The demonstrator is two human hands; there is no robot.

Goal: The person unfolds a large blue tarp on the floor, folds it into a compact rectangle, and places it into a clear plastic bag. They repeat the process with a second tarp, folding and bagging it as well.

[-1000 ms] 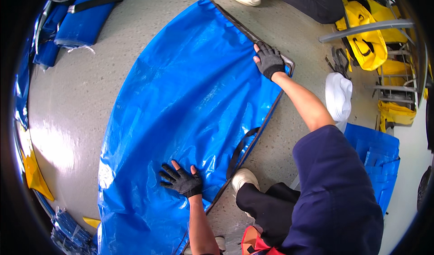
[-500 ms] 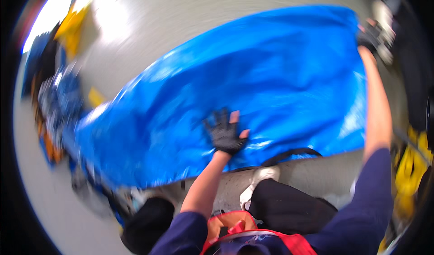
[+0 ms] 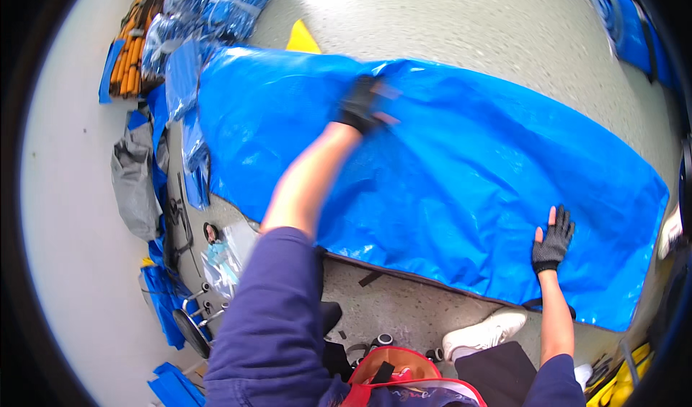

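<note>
A large blue tarpaulin sheet lies spread on the floor in front of me, wrinkled and shiny, with a dark trim along its near edge. My left hand, in a black fingerless glove, reaches over its far part. Motion blurs that hand, but thumb and fingers show apart. On the near right part of the sheet my right hand, gloved the same way, rests flat with its fingers stretched out. Neither hand holds anything.
Plastic-wrapped blue bundles and orange rolls lie at the far left. A grey cover and a small wheeled frame are by the left wall. More blue folded material sits far right, yellow material near right.
My left hand has moved from the sheet's middle toward its far edge. The right hand has left the far right corner and now rests nearer me. The view has swung left.
</note>
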